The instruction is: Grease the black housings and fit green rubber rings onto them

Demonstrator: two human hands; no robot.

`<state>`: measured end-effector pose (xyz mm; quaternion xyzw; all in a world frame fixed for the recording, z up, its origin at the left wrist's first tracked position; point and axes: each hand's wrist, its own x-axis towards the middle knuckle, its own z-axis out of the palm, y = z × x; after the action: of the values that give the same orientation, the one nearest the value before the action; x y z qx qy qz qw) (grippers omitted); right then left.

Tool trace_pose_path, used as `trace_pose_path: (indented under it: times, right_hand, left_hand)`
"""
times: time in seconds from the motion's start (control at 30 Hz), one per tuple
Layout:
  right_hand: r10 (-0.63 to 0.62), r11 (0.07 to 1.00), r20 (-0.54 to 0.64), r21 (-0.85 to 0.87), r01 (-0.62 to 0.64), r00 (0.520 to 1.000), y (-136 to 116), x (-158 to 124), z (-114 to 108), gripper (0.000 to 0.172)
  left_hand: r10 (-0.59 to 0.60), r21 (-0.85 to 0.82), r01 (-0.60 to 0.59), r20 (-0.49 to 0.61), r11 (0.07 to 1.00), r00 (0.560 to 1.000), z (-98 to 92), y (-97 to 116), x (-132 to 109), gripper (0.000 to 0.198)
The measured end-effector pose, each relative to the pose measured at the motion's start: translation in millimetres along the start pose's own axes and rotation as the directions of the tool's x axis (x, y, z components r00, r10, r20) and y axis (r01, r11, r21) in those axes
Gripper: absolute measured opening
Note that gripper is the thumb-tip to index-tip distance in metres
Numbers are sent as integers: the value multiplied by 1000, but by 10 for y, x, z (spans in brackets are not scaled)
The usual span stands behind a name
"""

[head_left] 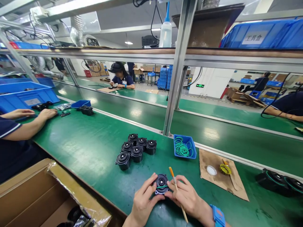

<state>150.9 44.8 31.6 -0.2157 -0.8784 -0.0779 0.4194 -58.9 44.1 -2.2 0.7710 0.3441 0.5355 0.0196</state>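
Note:
My left hand (144, 198) grips the left side of a round black motor-like housing (162, 180) with its fingers and thumb. A green rubber ring (162, 187) stretches across the front of the housing's top. My right hand (188, 197) is closed around a slim wooden brush (184, 212), its orange end pointing up. The fingertips of that same hand touch the housing's right side at the ring. Several similar black housings (136, 152) stand grouped beyond my left hand. A small blue bin (194, 153) holds loose green rings (182, 148).
Cardboard (239, 192) on the right carries a white lid (211, 170) and a yellow-rimmed pot (224, 169). Black housings with green rings (276, 179) stand farther right. A metal post (174, 72) rises behind. An open carton (23, 186) and a co-worker's arms (28, 126) are at left.

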Motion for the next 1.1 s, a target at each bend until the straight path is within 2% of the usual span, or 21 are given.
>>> trace_pose_path:
  times: [0.07,0.2,0.27,0.33,0.37,0.4,0.43,0.47,0.5,0.57,0.63,0.7,0.83,0.93,1.1]
  right_hand:
    - [-51,999,-5,7,51,999,-22,10,5,16]
    - [-99,995,4,17,99,995,-50,41,30,25]
    - [-102,994,7,35,101,995,-55,47,36,24]
    - [-20,991,-45,128,25,999,-57,44,15,18]
    - [91,975,-70,207,-75,993,-60,41,-10,12]
    - [240,932,-85,300,-205,967,-63,38,-44,7]
    - [403,854,-91,396,-338,911,-67,38,-85,5]
    - [550,750,-73,482,-453,832,-70,41,-132,7]
    - [664,637,-34,550,-541,747,-73,49,-179,13]
    - [787,441,55,646,-623,614,-77,77,-263,29]
    - [836,306,132,694,-652,532,-84,117,-319,41]
    - [856,209,208,697,-686,472,-98,159,-349,48]
    - [874,149,268,644,-750,404,-119,213,-371,59]
    - [885,122,276,640,-758,375,-101,212,-349,55]
    - [843,80,354,662,-745,404,-69,152,-230,51]
  left_hand:
    - [-2,-22,2,-15,1000,1000,36,28,-45,10]
    - [-91,-94,86,-44,992,995,116,46,-161,17]
    - [-58,-79,55,-40,995,998,132,46,-190,22]
    - [-31,-56,30,-15,998,999,120,56,-179,24]
    - [-51,-56,51,-6,997,999,106,66,-161,22]
    - [-95,-63,94,-6,994,995,89,78,-138,18]
    - [-149,-72,147,-13,986,989,72,92,-111,12]
    - [-204,-75,202,-20,977,979,58,105,-84,10]
    - [-259,-71,257,-22,964,966,47,115,-61,19]
    - [-357,-54,357,18,932,934,41,120,-28,44]
    - [-421,-38,426,100,904,902,57,106,-19,64]
    - [-448,-29,459,168,888,878,83,80,-27,72]
    - [-518,-19,535,219,845,827,113,52,-29,66]
    - [-575,-32,598,236,801,783,102,75,6,61]
    - [-577,-70,602,216,795,788,78,116,56,59]
